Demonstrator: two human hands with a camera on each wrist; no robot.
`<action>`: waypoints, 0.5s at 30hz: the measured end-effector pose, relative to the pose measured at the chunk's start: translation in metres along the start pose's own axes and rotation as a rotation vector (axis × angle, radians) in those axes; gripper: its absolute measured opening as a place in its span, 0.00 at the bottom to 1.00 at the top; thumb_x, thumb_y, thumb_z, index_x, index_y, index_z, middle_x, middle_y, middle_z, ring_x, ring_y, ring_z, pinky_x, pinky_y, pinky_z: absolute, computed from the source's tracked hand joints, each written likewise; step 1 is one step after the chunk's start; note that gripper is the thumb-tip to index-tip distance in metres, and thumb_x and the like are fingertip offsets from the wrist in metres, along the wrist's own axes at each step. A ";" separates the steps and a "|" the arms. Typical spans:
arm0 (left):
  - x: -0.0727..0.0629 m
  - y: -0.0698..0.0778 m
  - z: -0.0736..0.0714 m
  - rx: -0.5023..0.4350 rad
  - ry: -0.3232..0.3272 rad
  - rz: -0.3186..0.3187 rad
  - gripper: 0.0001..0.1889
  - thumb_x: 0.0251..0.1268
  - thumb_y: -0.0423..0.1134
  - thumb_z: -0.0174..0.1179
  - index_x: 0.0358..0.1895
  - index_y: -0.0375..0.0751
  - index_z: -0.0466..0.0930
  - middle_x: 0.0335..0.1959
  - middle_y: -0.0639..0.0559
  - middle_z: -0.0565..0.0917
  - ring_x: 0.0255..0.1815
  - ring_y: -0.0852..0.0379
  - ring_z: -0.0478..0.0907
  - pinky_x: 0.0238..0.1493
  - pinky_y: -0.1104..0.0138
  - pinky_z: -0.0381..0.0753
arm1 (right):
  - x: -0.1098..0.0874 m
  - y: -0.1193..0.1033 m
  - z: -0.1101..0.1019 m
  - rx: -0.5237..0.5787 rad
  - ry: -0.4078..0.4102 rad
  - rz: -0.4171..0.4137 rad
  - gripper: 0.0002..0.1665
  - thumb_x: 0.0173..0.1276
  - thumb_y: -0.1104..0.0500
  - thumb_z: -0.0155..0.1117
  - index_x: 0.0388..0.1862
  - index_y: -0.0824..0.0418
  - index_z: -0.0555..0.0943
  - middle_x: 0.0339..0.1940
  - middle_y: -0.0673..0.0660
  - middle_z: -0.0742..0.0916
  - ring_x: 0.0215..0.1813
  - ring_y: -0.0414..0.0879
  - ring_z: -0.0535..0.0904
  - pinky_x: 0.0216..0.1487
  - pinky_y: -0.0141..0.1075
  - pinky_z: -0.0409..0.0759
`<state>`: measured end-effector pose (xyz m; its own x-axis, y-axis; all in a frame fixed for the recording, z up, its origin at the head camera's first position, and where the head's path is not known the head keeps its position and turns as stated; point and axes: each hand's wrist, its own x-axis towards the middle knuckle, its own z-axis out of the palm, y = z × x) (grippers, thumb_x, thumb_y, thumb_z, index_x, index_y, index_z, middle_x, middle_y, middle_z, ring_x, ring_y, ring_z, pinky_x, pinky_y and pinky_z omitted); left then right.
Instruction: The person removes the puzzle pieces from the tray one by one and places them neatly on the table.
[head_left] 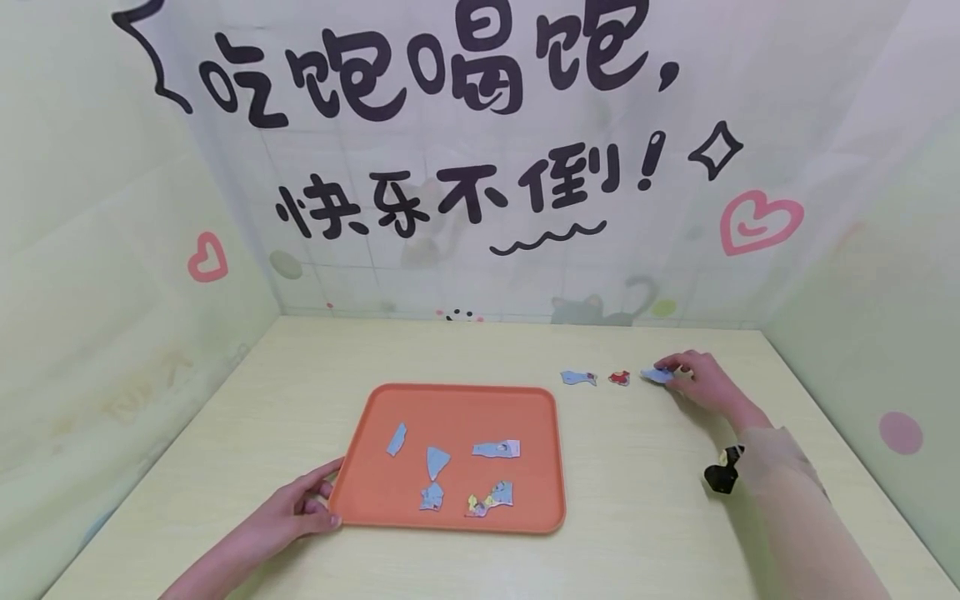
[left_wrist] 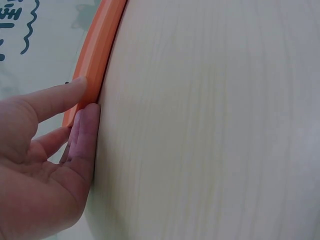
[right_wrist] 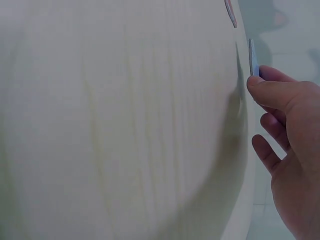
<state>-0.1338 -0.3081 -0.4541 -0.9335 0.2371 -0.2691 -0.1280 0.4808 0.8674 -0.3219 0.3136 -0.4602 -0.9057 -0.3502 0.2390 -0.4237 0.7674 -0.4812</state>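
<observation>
The hands are well apart. The right hand point(head_left: 701, 382) pinches a pale blue piece point(head_left: 654, 376) between thumb and fingers, and the piece juts out to the left of the fingertips. The right wrist view shows it edge-on, thin and flat, close over the table point(head_left: 630, 533); whether any of it touches the wood I cannot tell. Just to the left of the held piece lies a red piece point(head_left: 619, 378), and next to that, farther from the right hand, a blue piece with a patterned end point(head_left: 577, 377). A black piece point(head_left: 722, 477) lies nearer the person than the right hand, just beside the beige sleeve point(head_left: 783, 467).

The left hand point(head_left: 296, 504) grips the near left corner of an orange tray point(head_left: 450, 400), thumb on the upper side of the rim, fingers low against its outer side. On the tray, to the right of the left hand, lie a small blue piece point(head_left: 431, 497) and a multicoloured piece point(head_left: 501, 494); farther out than these are a blue triangle point(head_left: 437, 461), a narrow strip point(head_left: 397, 439) and an oblong piece point(head_left: 495, 449). Beyond both hands, black characters point(head_left: 472, 196) mark the wall point(head_left: 510, 287).
</observation>
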 end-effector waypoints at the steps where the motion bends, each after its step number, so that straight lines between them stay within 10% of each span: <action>1: 0.000 0.000 0.000 0.000 0.000 -0.002 0.49 0.58 0.39 0.70 0.78 0.33 0.49 0.53 0.39 0.71 0.37 0.65 0.69 0.38 0.73 0.73 | -0.001 0.000 0.000 0.000 -0.013 0.008 0.17 0.65 0.69 0.64 0.53 0.69 0.82 0.49 0.70 0.85 0.52 0.64 0.78 0.55 0.57 0.73; 15: 0.000 0.001 0.002 -0.004 0.020 -0.020 0.48 0.59 0.38 0.69 0.78 0.34 0.50 0.55 0.39 0.69 0.39 0.64 0.69 0.40 0.73 0.74 | -0.010 0.008 0.000 0.157 -0.119 0.140 0.20 0.72 0.64 0.60 0.61 0.67 0.78 0.59 0.71 0.78 0.51 0.55 0.70 0.48 0.37 0.70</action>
<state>-0.1330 -0.3065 -0.4543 -0.9370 0.2108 -0.2784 -0.1483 0.4817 0.8637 -0.3164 0.3229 -0.4659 -0.9472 -0.3141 0.0644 -0.2826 0.7230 -0.6304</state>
